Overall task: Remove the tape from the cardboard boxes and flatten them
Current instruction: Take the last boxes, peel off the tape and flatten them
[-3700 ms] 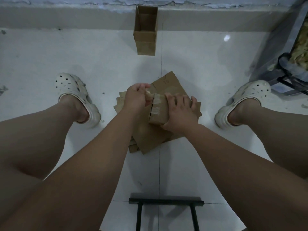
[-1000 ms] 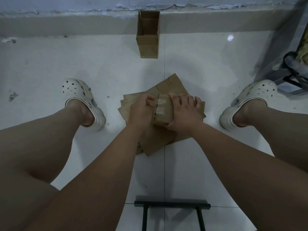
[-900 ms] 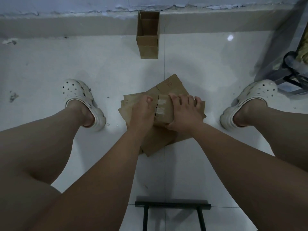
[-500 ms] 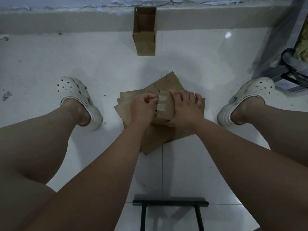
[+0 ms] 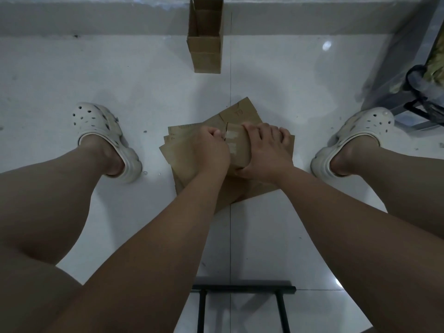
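Note:
A small brown cardboard box (image 5: 237,150) with pale tape strips (image 5: 232,135) on its left face is held over a pile of flattened cardboard (image 5: 182,152) on the white tiled floor. My right hand (image 5: 266,150) grips the box from the right, fingers over its top and thumb under its near edge. My left hand (image 5: 211,150) is curled against the box's left end, fingertips pinching at the taped edge. Whether a tape end sits between those fingertips is hidden. An open cardboard box (image 5: 205,34) lies on its side by the far wall.
My legs flank the pile, with a white clog (image 5: 103,135) at left and another white clog (image 5: 355,138) at right. A black metal frame (image 5: 242,288) stands near the bottom. A metal rack (image 5: 413,75) with bagged items fills the right corner. A low ledge (image 5: 96,18) runs along the far wall.
Both hands have stayed on the small box. My left hand's fingers have worked along the taped left end, and the box has tilted a little. The camera view has shifted slightly.

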Tool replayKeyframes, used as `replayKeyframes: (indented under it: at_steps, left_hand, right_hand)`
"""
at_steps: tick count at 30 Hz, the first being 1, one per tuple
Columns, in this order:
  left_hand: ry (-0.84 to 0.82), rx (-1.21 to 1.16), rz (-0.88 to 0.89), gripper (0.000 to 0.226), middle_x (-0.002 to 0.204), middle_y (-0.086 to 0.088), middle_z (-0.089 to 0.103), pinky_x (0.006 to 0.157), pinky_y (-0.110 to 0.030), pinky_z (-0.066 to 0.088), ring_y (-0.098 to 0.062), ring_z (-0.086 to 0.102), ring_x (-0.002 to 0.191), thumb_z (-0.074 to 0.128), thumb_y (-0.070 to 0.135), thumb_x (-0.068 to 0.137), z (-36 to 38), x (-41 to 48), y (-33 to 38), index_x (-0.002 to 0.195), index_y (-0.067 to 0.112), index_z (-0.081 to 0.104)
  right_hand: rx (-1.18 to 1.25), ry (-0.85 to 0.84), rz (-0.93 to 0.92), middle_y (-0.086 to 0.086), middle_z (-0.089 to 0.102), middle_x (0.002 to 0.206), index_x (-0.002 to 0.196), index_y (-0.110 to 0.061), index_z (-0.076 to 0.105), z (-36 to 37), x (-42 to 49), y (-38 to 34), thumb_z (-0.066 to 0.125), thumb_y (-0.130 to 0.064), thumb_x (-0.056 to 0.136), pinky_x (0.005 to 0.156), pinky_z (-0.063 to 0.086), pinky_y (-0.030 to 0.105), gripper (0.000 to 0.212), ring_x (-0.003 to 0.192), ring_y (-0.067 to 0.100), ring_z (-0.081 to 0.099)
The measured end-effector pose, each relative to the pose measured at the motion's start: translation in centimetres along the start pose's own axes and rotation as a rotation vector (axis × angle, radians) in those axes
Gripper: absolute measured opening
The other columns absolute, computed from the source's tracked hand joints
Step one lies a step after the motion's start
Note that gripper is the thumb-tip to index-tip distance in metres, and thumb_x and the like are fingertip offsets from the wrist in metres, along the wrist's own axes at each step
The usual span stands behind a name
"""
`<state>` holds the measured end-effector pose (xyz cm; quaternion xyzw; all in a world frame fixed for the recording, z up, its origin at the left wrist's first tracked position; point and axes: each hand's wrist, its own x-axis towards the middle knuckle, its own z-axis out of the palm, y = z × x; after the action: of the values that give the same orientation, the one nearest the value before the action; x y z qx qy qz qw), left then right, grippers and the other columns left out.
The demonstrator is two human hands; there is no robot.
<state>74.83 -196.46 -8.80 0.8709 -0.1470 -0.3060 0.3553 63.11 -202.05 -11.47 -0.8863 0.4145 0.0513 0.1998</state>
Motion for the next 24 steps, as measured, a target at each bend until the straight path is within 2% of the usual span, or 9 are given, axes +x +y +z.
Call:
replayKeyframes:
  at_steps: [3, 7, 9, 11, 14, 18, 22, 24]
  left_hand:
    - [0.076, -0.134, -0.147, 0.011, 0.075, 0.013, 0.045, 0.048, -0.013, 0.033, 0.001, 0.042, 0.064, 0.04, 0.013, 0.099, 0.4, -0.4, 0.1, 0.097, 0.015, 0.051]
    - [0.147, -0.276, -0.31, 0.015, 0.083, 0.006, 0.052, 0.068, -0.022, 0.039, -0.009, 0.049, 0.076, 0.04, 0.011, 0.097, 0.5, -0.7, 0.2, 0.1, 0.012, 0.055]
    - [0.172, -0.384, -0.346, 0.011, 0.083, 0.008, 0.055, 0.062, -0.017, 0.039, -0.008, 0.051, 0.075, 0.043, 0.012, 0.097, 0.4, -0.9, 0.1, 0.096, 0.014, 0.054]
    - [0.182, -0.435, -0.286, 0.01, 0.081, 0.011, 0.056, 0.053, -0.009, 0.038, -0.001, 0.052, 0.072, 0.046, 0.014, 0.097, 0.3, -1.5, -0.2, 0.093, 0.016, 0.055]
    - [0.204, -0.398, -0.088, 0.015, 0.08, 0.014, 0.058, 0.059, 0.0, 0.038, 0.003, 0.054, 0.072, 0.05, 0.013, 0.096, -0.1, -2.5, -0.4, 0.084, 0.023, 0.052]
    - [0.174, -0.334, 0.103, 0.017, 0.077, 0.015, 0.058, 0.063, -0.003, 0.04, 0.006, 0.054, 0.071, 0.054, 0.011, 0.093, -0.3, -3.0, -0.6, 0.082, 0.025, 0.053]
    - [0.064, -0.298, 0.152, 0.006, 0.079, 0.015, 0.055, 0.061, -0.002, 0.039, 0.013, 0.051, 0.068, 0.058, 0.013, 0.091, -0.7, -2.7, -0.7, 0.092, 0.018, 0.055]
    - [-0.008, -0.283, 0.171, 0.015, 0.082, 0.013, 0.054, 0.062, -0.002, 0.04, 0.013, 0.05, 0.069, 0.063, 0.014, 0.088, -0.9, -2.5, -0.7, 0.098, 0.018, 0.052]
  right_hand:
    - [-0.007, 0.06, 0.001, 0.007, 0.04, 0.136, 0.144, -0.027, 0.026, 0.5, -0.5, -0.5, 0.068, -0.067, 0.06, 0.111, 0.01, 0.049, 0.102, 0.129, 0.029, 0.033]
    - [-0.046, 0.106, 0.017, 0.007, 0.043, 0.132, 0.143, -0.027, 0.025, 1.5, -1.4, -1.3, 0.065, -0.066, 0.06, 0.108, 0.014, 0.049, 0.1, 0.125, 0.03, 0.037]
    - [-0.043, 0.122, 0.026, 0.008, 0.044, 0.13, 0.142, -0.026, 0.027, 1.7, -1.5, -1.5, 0.064, -0.066, 0.06, 0.107, 0.015, 0.049, 0.099, 0.124, 0.03, 0.038]
    - [-0.032, 0.108, 0.029, 0.008, 0.043, 0.131, 0.143, -0.027, 0.026, 1.5, -1.3, -1.4, 0.063, -0.067, 0.059, 0.107, 0.015, 0.049, 0.1, 0.124, 0.03, 0.037]
    - [-0.027, 0.089, 0.03, 0.008, 0.042, 0.133, 0.144, -0.027, 0.026, 1.2, -1.1, -1.1, 0.066, -0.067, 0.06, 0.108, 0.016, 0.049, 0.102, 0.125, 0.03, 0.036]
    - [-0.022, 0.095, 0.026, 0.009, 0.042, 0.134, 0.144, -0.026, 0.027, 0.9, -1.2, -1.0, 0.066, -0.068, 0.06, 0.108, 0.017, 0.049, 0.101, 0.125, 0.03, 0.036]
    - [-0.026, 0.072, 0.016, 0.008, 0.041, 0.137, 0.145, -0.027, 0.025, 0.6, -0.9, -0.6, 0.066, -0.071, 0.059, 0.108, 0.016, 0.049, 0.104, 0.128, 0.03, 0.034]
    - [-0.025, 0.058, 0.016, 0.008, 0.039, 0.138, 0.145, -0.028, 0.024, 0.5, -0.7, -0.6, 0.066, -0.072, 0.06, 0.109, 0.015, 0.048, 0.105, 0.129, 0.029, 0.033]
